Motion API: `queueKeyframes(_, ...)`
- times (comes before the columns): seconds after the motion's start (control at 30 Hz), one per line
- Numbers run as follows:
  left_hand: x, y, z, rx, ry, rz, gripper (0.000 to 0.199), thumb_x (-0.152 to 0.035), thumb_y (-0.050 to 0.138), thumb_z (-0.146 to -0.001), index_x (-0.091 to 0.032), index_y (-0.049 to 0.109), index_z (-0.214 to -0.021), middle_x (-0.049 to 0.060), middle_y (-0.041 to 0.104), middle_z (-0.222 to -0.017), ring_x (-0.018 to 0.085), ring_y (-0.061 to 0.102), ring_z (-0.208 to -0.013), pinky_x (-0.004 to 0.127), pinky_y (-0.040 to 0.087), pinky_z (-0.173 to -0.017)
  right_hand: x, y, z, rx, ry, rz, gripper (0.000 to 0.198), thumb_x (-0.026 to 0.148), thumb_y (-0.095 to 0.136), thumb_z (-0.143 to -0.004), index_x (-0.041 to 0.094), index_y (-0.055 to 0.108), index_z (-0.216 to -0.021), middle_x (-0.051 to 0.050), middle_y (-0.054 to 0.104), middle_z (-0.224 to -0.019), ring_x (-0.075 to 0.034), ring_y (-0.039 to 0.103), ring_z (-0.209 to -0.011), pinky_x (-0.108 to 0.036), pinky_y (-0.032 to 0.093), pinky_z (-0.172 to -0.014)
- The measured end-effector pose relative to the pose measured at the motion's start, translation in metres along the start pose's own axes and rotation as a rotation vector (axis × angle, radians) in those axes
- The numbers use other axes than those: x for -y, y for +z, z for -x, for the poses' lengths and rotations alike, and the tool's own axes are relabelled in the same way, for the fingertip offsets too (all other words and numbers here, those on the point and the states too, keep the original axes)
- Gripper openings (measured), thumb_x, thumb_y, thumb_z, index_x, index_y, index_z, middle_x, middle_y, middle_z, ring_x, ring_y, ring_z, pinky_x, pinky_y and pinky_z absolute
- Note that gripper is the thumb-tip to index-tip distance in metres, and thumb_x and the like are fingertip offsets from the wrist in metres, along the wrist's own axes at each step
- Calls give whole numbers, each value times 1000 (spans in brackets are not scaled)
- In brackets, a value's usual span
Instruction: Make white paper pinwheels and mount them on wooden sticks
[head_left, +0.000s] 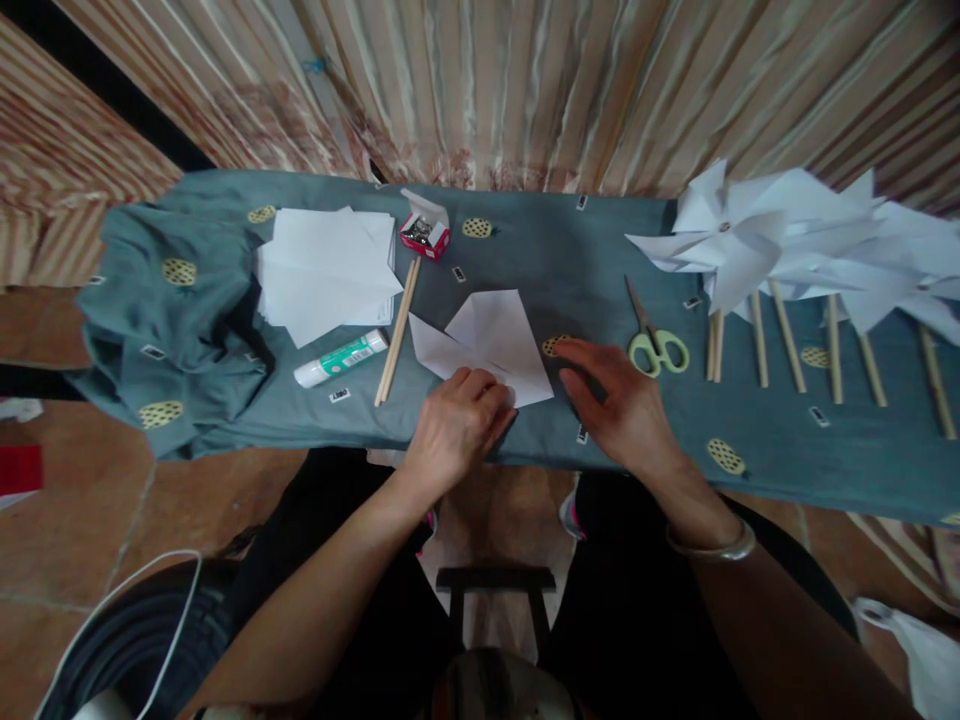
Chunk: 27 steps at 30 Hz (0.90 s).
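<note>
Your left hand [461,410] holds the cut white paper [499,335] with fingers pressed together, and right of this paper your right hand [619,405] spreads.

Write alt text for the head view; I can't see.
The left hand curls over the near edge of a white sheet; the right hand, holding nothing, is open beside it. Right of them lie scissors and paper pinwheels; left, wooden sticks, a glue stick, an open red box and stacked paper, on a patterned cloth.

Dim, diffuse light, faint shadows; white paper [519,345] brightest; edges stretched and soft
</note>
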<state>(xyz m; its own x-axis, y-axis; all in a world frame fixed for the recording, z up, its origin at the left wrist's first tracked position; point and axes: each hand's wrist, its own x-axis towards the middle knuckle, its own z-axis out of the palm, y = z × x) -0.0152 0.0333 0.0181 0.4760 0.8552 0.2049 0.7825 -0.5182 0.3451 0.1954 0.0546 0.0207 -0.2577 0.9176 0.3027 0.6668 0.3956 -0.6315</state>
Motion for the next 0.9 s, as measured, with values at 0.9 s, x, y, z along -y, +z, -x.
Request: queueKeyframes(0.9,8,-3,8,-38,-166,248,20,-24,50,-96,-16,67,-92,4,70,-79,15,67,-68,24,50,-63,14,40,-17,12,-20,-153,12,31,62,-89,27,73,-92,-5,70,-117,-26,63,-113,-50,49,-99)
